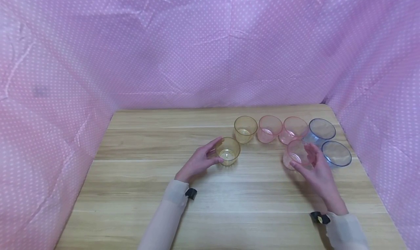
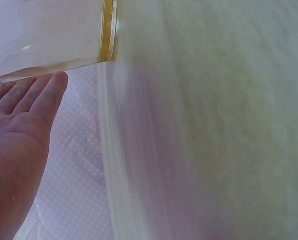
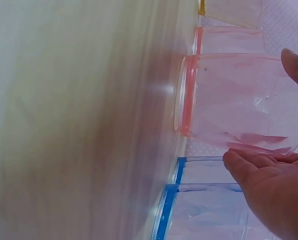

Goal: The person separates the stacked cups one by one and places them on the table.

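My left hand (image 1: 199, 161) holds a clear yellow cup (image 1: 228, 156) by its side, thumb at the near side and fingers at the far side. In the left wrist view, the fingertips touch the wall of that yellow cup (image 2: 54, 37), with only the thumb's tip visible. On the right, my right hand (image 1: 317, 175) holds a clear pink cup (image 1: 292, 158) between thumb and fingers. The right wrist view has this pink cup (image 3: 238, 100) upright, its base at or just above the table. Both cups have their mouths up.
Behind stands a row: another yellow cup (image 1: 245, 129), a pink cup (image 1: 270, 129), a second pink cup (image 1: 294, 129) and a blue cup (image 1: 322, 129). Another blue cup (image 1: 337, 155) is just right of my right hand. Pink dotted cloth (image 1: 210, 60) surrounds the wooden table (image 1: 137, 147).
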`<act>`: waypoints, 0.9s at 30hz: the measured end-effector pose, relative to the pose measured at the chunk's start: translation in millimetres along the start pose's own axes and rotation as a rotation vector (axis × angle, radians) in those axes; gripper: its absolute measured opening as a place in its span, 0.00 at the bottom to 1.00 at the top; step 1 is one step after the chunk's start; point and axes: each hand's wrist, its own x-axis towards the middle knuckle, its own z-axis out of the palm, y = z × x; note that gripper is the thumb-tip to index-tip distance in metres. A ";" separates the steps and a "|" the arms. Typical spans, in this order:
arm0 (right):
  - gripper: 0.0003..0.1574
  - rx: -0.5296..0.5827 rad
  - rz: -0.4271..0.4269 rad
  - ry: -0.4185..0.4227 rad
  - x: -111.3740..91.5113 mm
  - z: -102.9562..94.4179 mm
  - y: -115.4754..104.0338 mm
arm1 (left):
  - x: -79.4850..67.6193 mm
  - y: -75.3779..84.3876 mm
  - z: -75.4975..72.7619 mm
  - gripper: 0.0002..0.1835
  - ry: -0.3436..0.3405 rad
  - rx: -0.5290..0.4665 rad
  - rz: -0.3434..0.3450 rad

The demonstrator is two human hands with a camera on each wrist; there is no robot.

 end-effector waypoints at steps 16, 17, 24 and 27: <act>0.57 -0.065 0.019 -0.024 3.0 -5.1 -0.6 | -0.6 2.8 -1.5 0.45 -0.013 -0.036 -0.013; 0.57 -0.065 0.013 -0.021 2.9 -5.1 -0.5 | -0.8 3.5 -1.7 0.45 -0.013 -0.025 -0.019; 0.63 -0.039 0.020 -0.032 1.7 -6.0 -3.4 | -0.7 5.3 -1.5 0.46 -0.010 0.028 -0.024; 0.67 -0.038 0.017 -0.031 1.1 -6.5 -3.9 | -0.6 4.4 -1.1 0.46 -0.008 0.031 -0.021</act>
